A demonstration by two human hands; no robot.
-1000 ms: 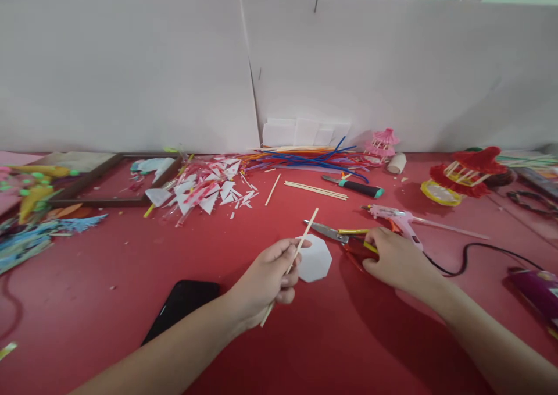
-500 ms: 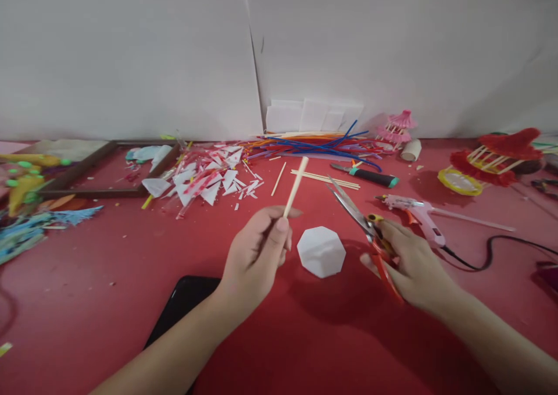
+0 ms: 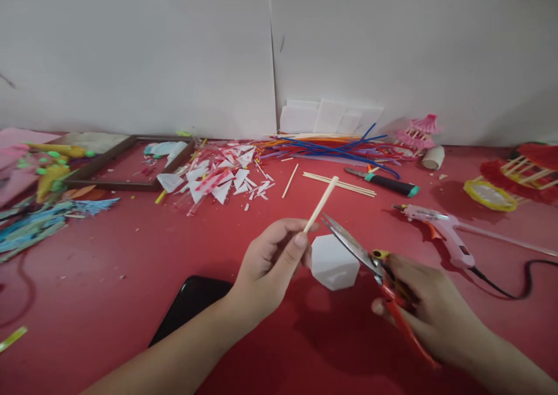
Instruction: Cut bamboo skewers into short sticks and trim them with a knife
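Note:
Between thumb and fingers, my left hand (image 3: pixel 274 261) pinches a pale wooden stick (image 3: pixel 321 203), its upper end slanting up to the right. My right hand (image 3: pixel 427 302) grips the scissors (image 3: pixel 355 246), which have red and yellow handles. Their blades are slightly apart, with the tips close to the stick's right side; I cannot tell if they touch it. Below the blades, a white paper octagon (image 3: pixel 333 267) lies on the red table (image 3: pixel 261 360), partly covered by my left fingers and the scissors.
Behind my hands lie loose sticks (image 3: pixel 349 187), pliers (image 3: pixel 387 182), pipe cleaners (image 3: pixel 322 148) and paper scraps (image 3: pixel 222 180). A pink glue gun (image 3: pixel 440 232) with a black cord rests at right. A black phone-like slab (image 3: pixel 192 302) lies under my left forearm.
My left hand has moved right, and the stick now leans more to the right. The scissors' tips have come close to the stick. The view has shifted slightly left.

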